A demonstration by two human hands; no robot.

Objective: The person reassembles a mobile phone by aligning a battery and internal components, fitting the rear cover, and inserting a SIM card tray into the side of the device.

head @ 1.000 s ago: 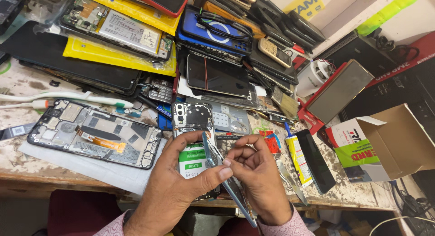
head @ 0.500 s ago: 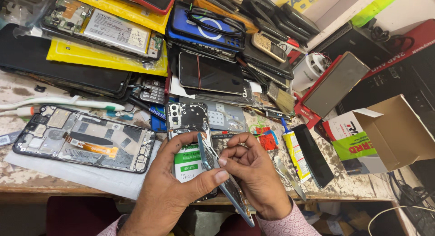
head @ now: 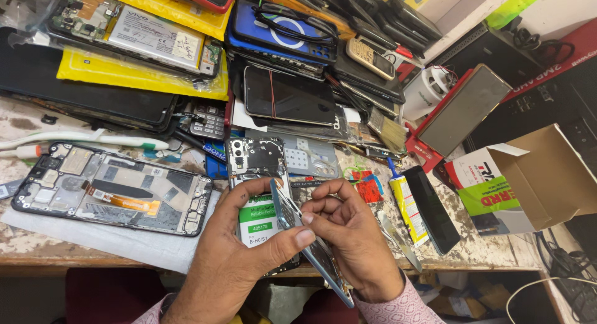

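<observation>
My left hand (head: 239, 252) grips a thin phone frame (head: 311, 246) held on edge, thumb and fingers pinching its upper part. My right hand (head: 351, 231) closes on the same frame from the right, fingertips at its top edge. Under both hands an opened phone (head: 255, 165) lies on the bench, its camera module and a green-and-white battery (head: 256, 219) exposed. To the left lies a second opened phone (head: 115, 190) with an orange flex cable, on a white sheet (head: 106, 243).
A pile of phones, screens and yellow packets (head: 137, 75) fills the back of the worn bench. A black phone (head: 432, 209) and a glue tube (head: 405, 203) lie right of my hands, next to an open cardboard box (head: 535, 178). A brush (head: 385, 128) sits behind.
The view has shifted slightly. My hands stay on the frame, with the right fingers working along its top edge.
</observation>
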